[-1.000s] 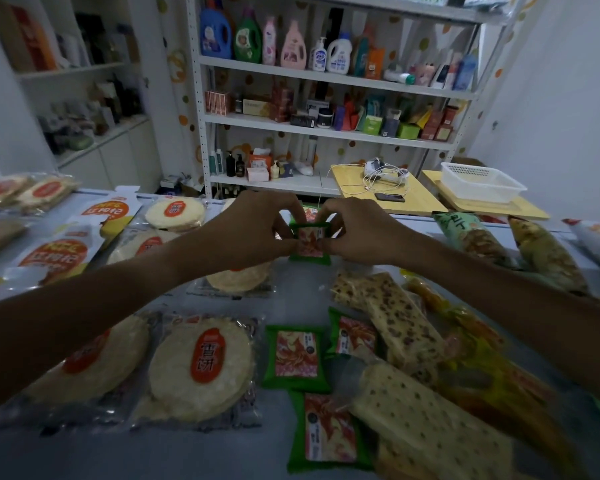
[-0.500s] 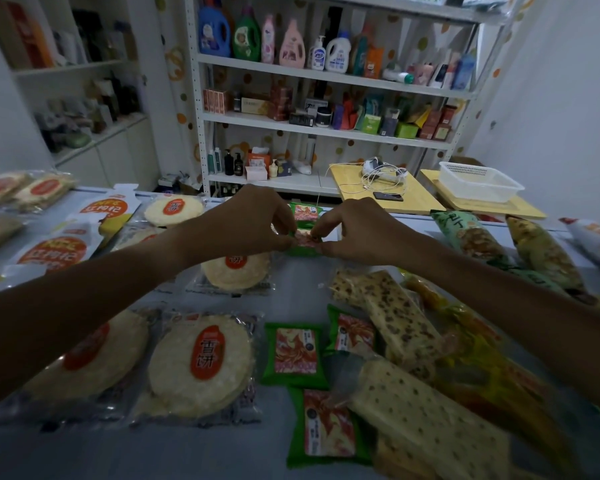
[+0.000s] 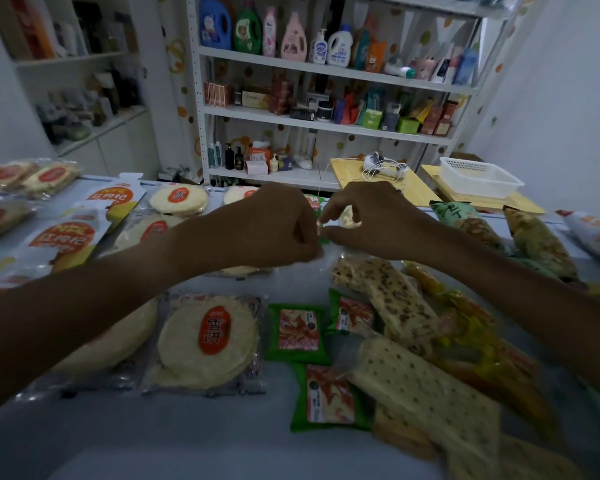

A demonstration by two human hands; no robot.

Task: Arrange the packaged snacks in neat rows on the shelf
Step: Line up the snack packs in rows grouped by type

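Both hands, left hand (image 3: 274,226) and right hand (image 3: 371,220), still pinch the green snack packet (image 3: 321,223), now lowered flatter toward the tabletop (image 3: 187,427).

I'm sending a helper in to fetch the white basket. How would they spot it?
Start at the tall white shelving unit against the back wall, then look to its lower right, where two pale wooden tabletops stand. The white basket sits on the right-hand one. Unlike the cables beside it, it is a rectangular plastic tray with slotted, mesh-like walls.

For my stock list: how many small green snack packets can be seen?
4: one held between both hands, mostly hidden; three on the surface in front. More may be hidden.
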